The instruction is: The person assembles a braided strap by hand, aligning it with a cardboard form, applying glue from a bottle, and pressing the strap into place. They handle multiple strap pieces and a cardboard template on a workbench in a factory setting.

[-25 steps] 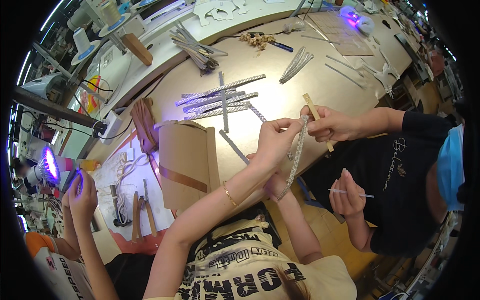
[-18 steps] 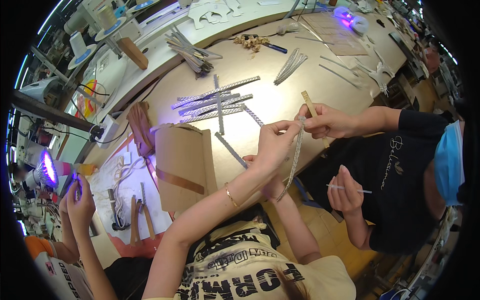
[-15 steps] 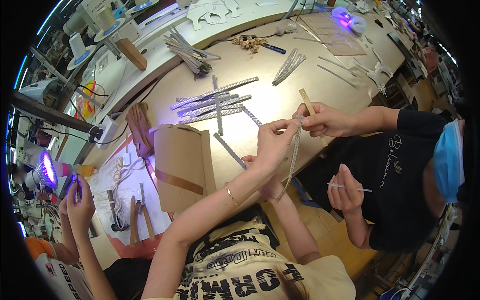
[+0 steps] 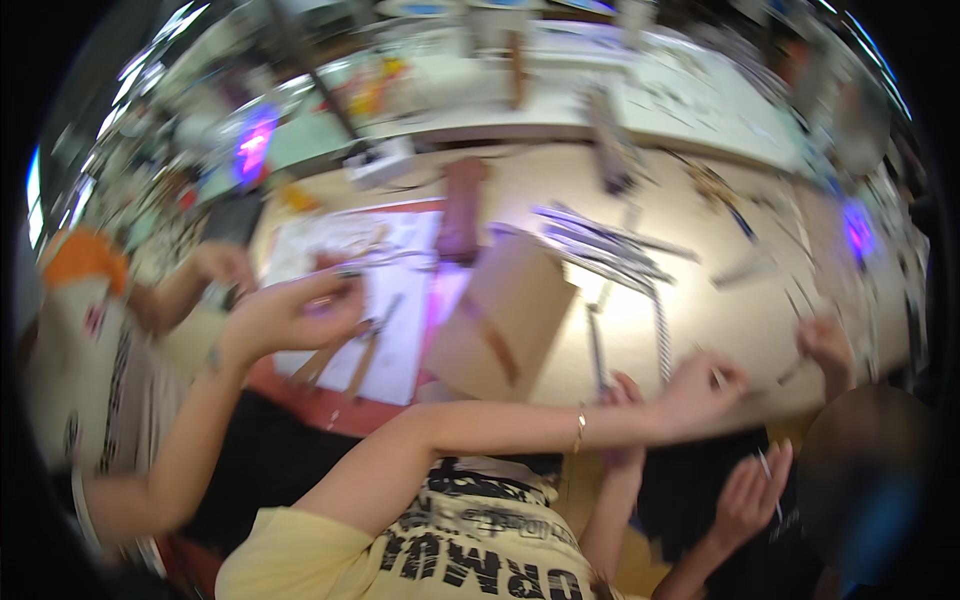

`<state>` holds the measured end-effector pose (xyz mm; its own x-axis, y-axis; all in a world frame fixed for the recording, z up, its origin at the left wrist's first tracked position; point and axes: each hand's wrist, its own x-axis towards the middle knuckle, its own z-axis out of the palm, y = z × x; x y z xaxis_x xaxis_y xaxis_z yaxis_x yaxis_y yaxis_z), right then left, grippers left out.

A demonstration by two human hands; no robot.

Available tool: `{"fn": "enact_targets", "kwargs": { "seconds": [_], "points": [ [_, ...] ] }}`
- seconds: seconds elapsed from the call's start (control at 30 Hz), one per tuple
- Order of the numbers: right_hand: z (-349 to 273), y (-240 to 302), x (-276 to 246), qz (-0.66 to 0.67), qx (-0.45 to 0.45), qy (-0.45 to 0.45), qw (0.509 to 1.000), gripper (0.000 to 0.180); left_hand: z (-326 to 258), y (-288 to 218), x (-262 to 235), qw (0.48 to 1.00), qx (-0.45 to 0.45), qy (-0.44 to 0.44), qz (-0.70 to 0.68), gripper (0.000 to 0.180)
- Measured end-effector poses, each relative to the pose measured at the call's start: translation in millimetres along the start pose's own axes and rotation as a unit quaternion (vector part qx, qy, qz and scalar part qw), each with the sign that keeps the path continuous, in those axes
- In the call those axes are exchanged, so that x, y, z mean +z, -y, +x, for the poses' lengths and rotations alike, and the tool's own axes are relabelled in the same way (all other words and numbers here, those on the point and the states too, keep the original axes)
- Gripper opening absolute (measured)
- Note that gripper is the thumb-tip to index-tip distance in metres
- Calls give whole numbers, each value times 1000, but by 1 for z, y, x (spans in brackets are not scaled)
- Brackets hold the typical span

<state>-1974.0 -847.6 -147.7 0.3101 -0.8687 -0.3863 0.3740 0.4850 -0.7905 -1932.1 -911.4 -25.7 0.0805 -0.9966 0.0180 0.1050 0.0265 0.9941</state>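
A: Starting at the left, what's there?

B: A co-worker's hand (image 4: pixel 290 315) hovers over a white sheet (image 4: pixel 400 300), fingers closed on something small and blurred. That isn't the wearer's work.

A: And further along?

B: A brown cardboard piece (image 4: pixel 500 315) lies flat on the surface (image 4: pixel 740 320). Past it a bundle of loose strips (image 4: pixel 600 245) lies fanned out, apparently untouched.

A: Where are the wearer's hands?

B: The right hand (image 4: pixel 625 392) comes up at the near edge, just behind the left wrist. I cannot tell whether it holds anything. Beside it a single pale strip (image 4: pixel 662 335) runs away across the surface, its near end close to both hands. The left hand (image 4: pixel 700 388), on the braceleted arm, has its fingers curled in with a pale sliver at the tips. The blur hides whether it is pinched.

A: So how far along?

B: Early or midway, I'd judge: one strip in hand and most still waiting in the bundle. Nothing joined or finished shows.

A: On the far right?

B: Another person's hand (image 4: pixel 825 345) works apart at the edge.
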Motion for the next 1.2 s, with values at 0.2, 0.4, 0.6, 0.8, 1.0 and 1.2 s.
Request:
{"fn": "enact_targets", "kwargs": {
  "seconds": [0.2,0.4,0.6,0.8,1.0,1.2],
  "points": [
    [8,26,16,16,51,23,998,27,-64,-82,-86,958,190,152,156,15],
    [6,65,47,-104,-21,80,991,23,-135,-150,-153,801,327,153,477,27],
    [32,86,73,-238,-132,33,962,18,-142,-204,-206,547,491,295,611,36],
    [100,98,102,-506,-373,-18,778,16,-132,-203,-244,534,469,346,612,31],
    [168,92,127,-687,-368,5,627,20,-136,-187,-247,761,360,305,445,27],
    [198,83,136,-765,-292,48,572,26,-139,-142,-236,898,213,194,332,26]
  ]
}}
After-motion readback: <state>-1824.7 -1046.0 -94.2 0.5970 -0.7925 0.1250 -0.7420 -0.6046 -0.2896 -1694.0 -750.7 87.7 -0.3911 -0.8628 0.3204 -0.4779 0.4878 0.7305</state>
